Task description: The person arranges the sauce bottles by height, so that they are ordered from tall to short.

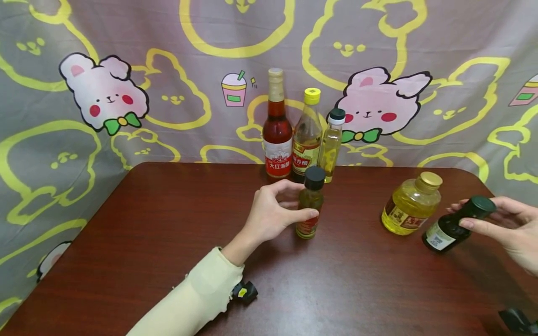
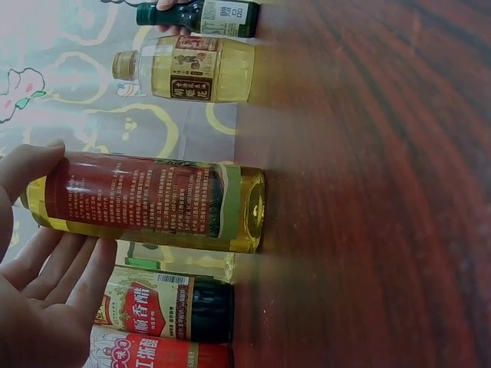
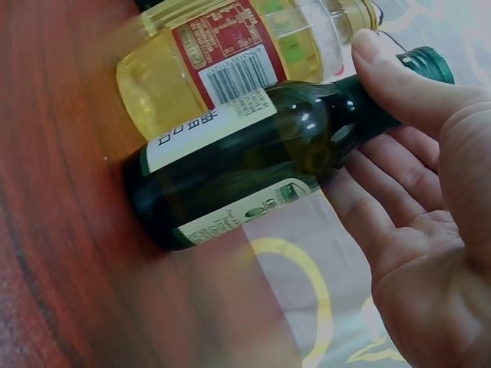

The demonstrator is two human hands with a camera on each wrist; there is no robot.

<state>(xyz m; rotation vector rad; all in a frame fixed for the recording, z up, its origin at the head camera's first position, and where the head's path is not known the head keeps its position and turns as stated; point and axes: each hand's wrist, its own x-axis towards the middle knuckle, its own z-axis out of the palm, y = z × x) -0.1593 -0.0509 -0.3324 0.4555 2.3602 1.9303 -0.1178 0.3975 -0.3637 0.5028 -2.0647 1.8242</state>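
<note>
My left hand (image 1: 269, 217) grips a small oil bottle (image 1: 310, 200) with a black cap, thumb on one side and fingers on the other. In the left wrist view this bottle's red label (image 2: 146, 199) and yellow contents show. It stands nearly upright; whether its base touches the table I cannot tell. At the right, my right hand (image 1: 517, 228) holds a dark green olive oil bottle (image 1: 447, 233) round its neck, just under the green cap. That bottle tilts, its base low over or on the table. Beside it stands a wide yellow oil bottle (image 1: 409, 205) with a gold cap.
Along the back of the brown table (image 1: 176, 233) stand a red vinegar bottle (image 1: 277, 135), a yellow-capped vinegar bottle (image 1: 308, 126) and a slim oil bottle (image 1: 332, 144) with a dark cap. A cartoon-printed curtain (image 1: 164, 93) hangs right behind the table.
</note>
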